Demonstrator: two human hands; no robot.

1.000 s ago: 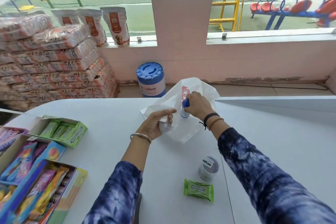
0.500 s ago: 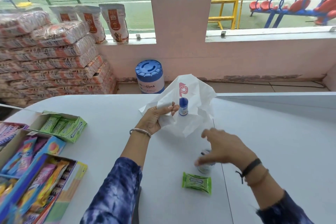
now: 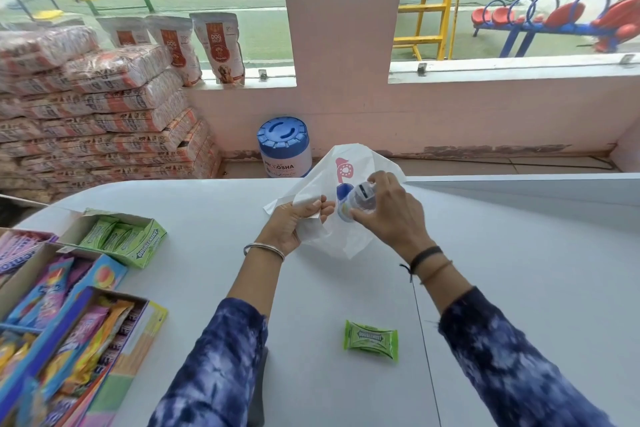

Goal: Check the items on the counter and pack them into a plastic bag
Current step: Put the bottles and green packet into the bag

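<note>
White plastic bag (image 3: 341, 229): thin, limp, light; left hand (image 3: 289, 227) pinched its mouth open above tabletop (image 3: 207, 288) | small jar (image 3: 362, 199): rigid, light, gripped round sides by right hand (image 3: 388, 215) at bag mouth | gum pack (image 3: 371, 340): loose on tabletop, light, probably slippery; best pinched by long edges.

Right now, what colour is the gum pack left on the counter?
Bright green with white lettering, the gum pack shows best in the head view.
</note>
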